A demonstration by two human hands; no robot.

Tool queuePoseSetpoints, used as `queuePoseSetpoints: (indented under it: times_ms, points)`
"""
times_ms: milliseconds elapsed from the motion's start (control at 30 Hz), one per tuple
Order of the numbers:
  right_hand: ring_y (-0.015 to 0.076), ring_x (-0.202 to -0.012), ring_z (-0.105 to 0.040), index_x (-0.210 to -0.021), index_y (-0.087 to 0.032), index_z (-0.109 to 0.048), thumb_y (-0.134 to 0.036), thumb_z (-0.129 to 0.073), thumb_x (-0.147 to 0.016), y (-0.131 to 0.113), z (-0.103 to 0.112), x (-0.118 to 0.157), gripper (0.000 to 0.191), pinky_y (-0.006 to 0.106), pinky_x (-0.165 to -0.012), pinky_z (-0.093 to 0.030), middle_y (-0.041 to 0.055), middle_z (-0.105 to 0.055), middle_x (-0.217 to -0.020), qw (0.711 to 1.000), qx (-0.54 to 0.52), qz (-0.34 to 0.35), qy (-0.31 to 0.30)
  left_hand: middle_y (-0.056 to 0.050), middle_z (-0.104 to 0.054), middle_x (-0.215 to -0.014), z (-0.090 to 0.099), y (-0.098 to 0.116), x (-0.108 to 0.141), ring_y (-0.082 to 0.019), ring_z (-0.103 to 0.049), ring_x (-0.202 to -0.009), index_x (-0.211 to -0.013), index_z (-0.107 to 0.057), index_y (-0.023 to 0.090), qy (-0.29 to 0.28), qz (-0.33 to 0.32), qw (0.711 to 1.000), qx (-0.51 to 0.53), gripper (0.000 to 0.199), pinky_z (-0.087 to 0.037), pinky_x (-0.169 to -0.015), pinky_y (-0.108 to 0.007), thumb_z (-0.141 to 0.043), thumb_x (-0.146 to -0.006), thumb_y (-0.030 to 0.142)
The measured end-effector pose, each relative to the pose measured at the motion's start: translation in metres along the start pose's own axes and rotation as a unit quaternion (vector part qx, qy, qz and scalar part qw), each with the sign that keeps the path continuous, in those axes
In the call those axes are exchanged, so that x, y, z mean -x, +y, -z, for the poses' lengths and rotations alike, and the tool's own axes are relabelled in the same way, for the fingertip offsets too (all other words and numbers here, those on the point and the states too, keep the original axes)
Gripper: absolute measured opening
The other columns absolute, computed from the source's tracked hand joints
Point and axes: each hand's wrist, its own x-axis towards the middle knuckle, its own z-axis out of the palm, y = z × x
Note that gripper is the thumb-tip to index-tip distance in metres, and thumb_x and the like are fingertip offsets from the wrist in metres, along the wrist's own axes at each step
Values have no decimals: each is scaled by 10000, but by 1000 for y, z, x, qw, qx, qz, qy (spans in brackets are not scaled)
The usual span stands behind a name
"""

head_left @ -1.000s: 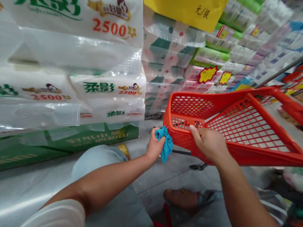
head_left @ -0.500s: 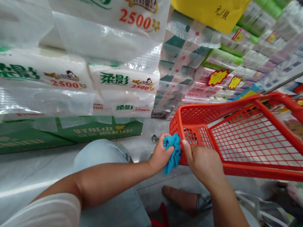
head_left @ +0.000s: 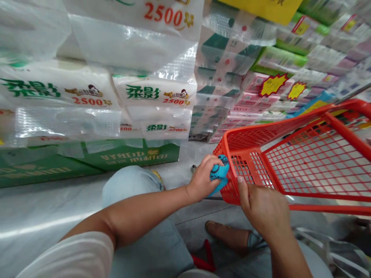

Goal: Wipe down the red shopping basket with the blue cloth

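Note:
A red plastic shopping basket with lattice walls [head_left: 290, 206] fills the right of the view, tilted. My left hand [head_left: 203, 179] is closed on a crumpled blue cloth with dark markings [head_left: 219, 174], which lies against the basket's near left corner. My right hand [head_left: 262, 204] grips the lower edge of the basket, its thumb lying on the red rim and its other fingers hidden beneath.
White tissue packs [head_left: 156, 90] are stacked at the left above green cartons [head_left: 130, 156]. More packs [head_left: 255, 102] with yellow price tags line the shelf behind the basket. Below are my knee [head_left: 130, 185], a foot and red legs of something [head_left: 207, 256].
The blue cloth is bunched smaller and pressed closer to the basket corner, with my left fingers now over its top. The view has shifted slightly, so basket and hands appear further right.

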Motion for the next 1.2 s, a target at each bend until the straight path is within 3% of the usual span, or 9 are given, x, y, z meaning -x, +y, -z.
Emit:
queuePoseSetpoints:
  times_ms: [67, 233, 400, 500, 633, 767, 833, 1000, 1200]
  points:
    - [175, -440, -551, -543, -158, -637, -383, -320, -1051, 0, 0, 0, 639, 305, -531, -164, 120, -634, -516, 1000, -6, 1, 5, -3, -600, -1021, 3, 0, -5, -188, -558, -1053, -907, -602, 229, -11, 5, 1000, 24, 379, -422, -1023, -321, -663, -581, 44]
    - [189, -432, -556, -546, -164, -644, -376, -334, -1041, -2, 0, -4, 621, 309, -529, -146, 116, -637, -516, 1000, -16, -19, 18, 45, -548, -812, -8, -26, -19, -131, -568, -786, -970, -484, 227, 53, 140, 986, 70, 281, -487, -839, -281, -578, -733, 110]
    - [195, -451, -577, -548, -162, -652, -359, -365, -1032, -4, 1, -8, 596, 313, -531, -160, 118, -643, -525, 999, -12, -23, 20, -5, -648, -990, -18, -31, -6, -156, -650, -890, -1160, -427, 254, 39, 188, 972, 139, 356, -538, -828, -299, -591, -863, 364]
    - [189, -455, -581, -538, -163, -645, -355, -368, -1032, -3, 0, -8, 597, 314, -533, -170, 116, -643, -525, 999, -16, -20, 27, -12, -649, -998, -19, -25, -4, -146, -654, -884, -1135, -438, 239, 44, 192, 968, 158, 368, -542, -832, -293, -622, -821, 293]
    - [176, -416, -542, -531, -165, -640, -358, -361, -1029, -1, -3, -8, 603, 308, -525, -156, 107, -630, -499, 999, -18, -4, 35, 23, -605, -888, -9, -9, -17, -120, -604, -796, -1032, -498, 217, 63, 159, 974, 149, 310, -517, -803, -265, -607, -746, 167]
    - [176, -411, -535, -522, -171, -633, -354, -346, -1034, -3, -3, -7, 615, 304, -528, -152, 98, -623, -489, 999, -20, -1, 33, 7, -620, -1026, 7, 2, -31, -170, -583, -981, -1006, -564, 230, 28, 26, 997, 72, 417, -469, -920, -293, -688, -622, 123]
    - [172, -423, -540, -534, -169, -641, -353, -351, -1035, -5, -2, -6, 607, 307, -534, -157, 100, -634, -506, 1000, -17, -12, 21, 9, -614, -998, 10, -5, -34, -166, -575, -949, -987, -562, 228, 9, -14, 1000, 9, 392, -463, -891, -291, -657, -625, 108]
    - [164, -434, -533, -540, -160, -640, -351, -360, -1039, -4, 0, -3, 604, 307, -542, -160, 105, -641, -523, 1000, -12, -10, 23, 53, -535, -763, 7, -24, -36, -122, -517, -696, -933, -516, 215, 13, 12, 1000, -24, 301, -452, -729, -262, -531, -665, 80]
    - [157, -437, -515, -541, -156, -641, -357, -356, -1038, -2, 0, -2, 607, 303, -547, -146, 106, -638, -524, 999, -14, -7, 29, -16, -594, -1100, 18, -2, -43, -199, -545, -1093, -1058, -549, 238, -8, -85, 995, -60, 445, -420, -1018, -345, -599, -646, 77]
